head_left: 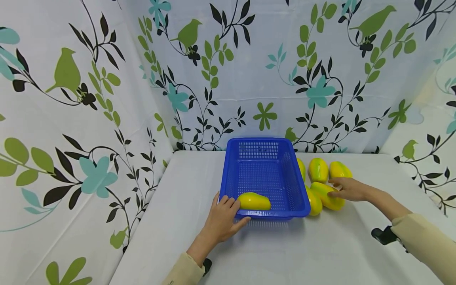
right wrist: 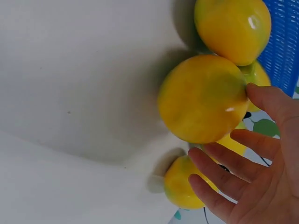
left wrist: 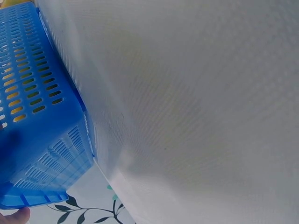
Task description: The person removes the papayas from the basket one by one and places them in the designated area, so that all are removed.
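A blue plastic basket (head_left: 265, 178) with slotted walls stands on the white table, tilted up slightly at its near edge. My left hand (head_left: 221, 219) grips its near left corner, fingers over the rim and thumb along the front; the left wrist view shows only a fingertip at the rim. One yellow mango (head_left: 254, 201) lies inside by the near wall. To the basket's right, my right hand (head_left: 347, 189) is at a yellow-green mango (head_left: 329, 196), fingers spread and thumb at its side. In the right wrist view this mango (right wrist: 203, 99) sits before the loosely bent fingers.
Several more mangoes lie close around, such as one mango (head_left: 318, 170) behind, another mango (head_left: 340, 170) at the far right and one mango (head_left: 314, 202) against the basket's right wall. A patterned cloth (head_left: 249, 79) hangs behind and beside the white table (head_left: 192, 190).
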